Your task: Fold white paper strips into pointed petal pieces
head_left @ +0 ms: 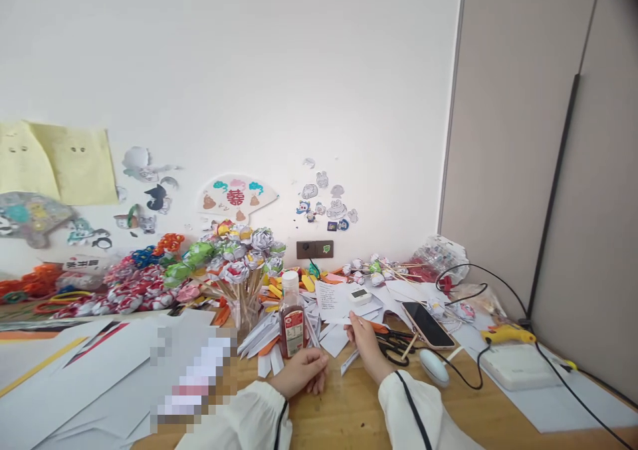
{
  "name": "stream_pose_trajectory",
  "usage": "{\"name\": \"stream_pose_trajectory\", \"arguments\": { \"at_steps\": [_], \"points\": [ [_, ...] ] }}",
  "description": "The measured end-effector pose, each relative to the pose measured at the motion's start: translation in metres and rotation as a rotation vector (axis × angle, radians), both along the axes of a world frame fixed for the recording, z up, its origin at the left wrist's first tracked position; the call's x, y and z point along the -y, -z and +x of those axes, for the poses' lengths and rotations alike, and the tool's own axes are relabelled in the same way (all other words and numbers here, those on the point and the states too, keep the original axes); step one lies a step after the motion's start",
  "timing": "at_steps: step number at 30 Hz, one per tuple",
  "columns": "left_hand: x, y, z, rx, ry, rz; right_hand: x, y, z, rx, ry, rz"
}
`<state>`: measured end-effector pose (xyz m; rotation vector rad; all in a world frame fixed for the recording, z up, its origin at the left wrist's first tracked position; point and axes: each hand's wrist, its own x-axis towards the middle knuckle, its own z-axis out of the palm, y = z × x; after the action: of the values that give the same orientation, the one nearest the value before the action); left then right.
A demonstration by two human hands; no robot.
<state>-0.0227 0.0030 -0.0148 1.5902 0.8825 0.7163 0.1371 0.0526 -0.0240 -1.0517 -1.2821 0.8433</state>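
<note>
My left hand [304, 372] rests over the wooden table [339, 413], fingers loosely curled in and thumb folded over them. Nothing shows in it. Just behind it stands a squeeze bottle [293, 320] with a white cap and red label. My right hand [367, 345] is partly stretched forward, fingertips apart and close to the lower edge of a sheet with writing [333, 302]. I see nothing held in it. A small white timer [359, 295] lies on that sheet. Beside my right hand are black-handled scissors [397, 351] and a white computer mouse [433, 368].
Paper flowers on sticks [244, 257] stand behind the bottle, amid folded paper pieces. Large white sheets [94, 383] cover the left side. To the right are a phone [428, 325], a yellow glue gun [508, 334] on a white box [523, 367], and loose black cables.
</note>
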Motion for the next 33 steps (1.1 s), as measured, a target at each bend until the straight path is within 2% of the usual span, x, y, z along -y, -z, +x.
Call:
{"name": "stream_pose_trajectory", "arguments": {
  "at_steps": [4,9,16,18,22,26,31,33],
  "points": [
    [0.0,-0.002,0.0,0.02,0.006,-0.014,-0.014,-0.008,-0.009,0.101,-0.024,0.075],
    [-0.002,-0.004,-0.004,0.041,0.041,-0.045,-0.031,-0.028,-0.02,0.212,-0.099,0.15],
    [-0.002,-0.006,-0.006,0.06,0.066,-0.064,-0.034,-0.061,-0.034,0.402,-0.357,0.235],
    [-0.001,-0.007,-0.005,0.061,0.066,-0.066,-0.036,-0.068,-0.034,0.462,-0.386,0.246],
    [0.0,-0.008,-0.005,0.071,0.062,-0.064,-0.048,-0.074,-0.022,0.551,-0.315,0.21],
    [0.0,-0.008,-0.006,0.089,0.067,-0.064,-0.05,-0.074,0.003,0.646,-0.279,0.167],
    [-0.002,-0.009,-0.008,0.105,0.1,-0.085,-0.018,-0.069,0.033,0.811,-0.404,0.158],
    [-0.002,-0.009,-0.008,0.107,0.111,-0.092,0.001,-0.066,0.039,1.086,-0.507,0.243]
  ]
}}
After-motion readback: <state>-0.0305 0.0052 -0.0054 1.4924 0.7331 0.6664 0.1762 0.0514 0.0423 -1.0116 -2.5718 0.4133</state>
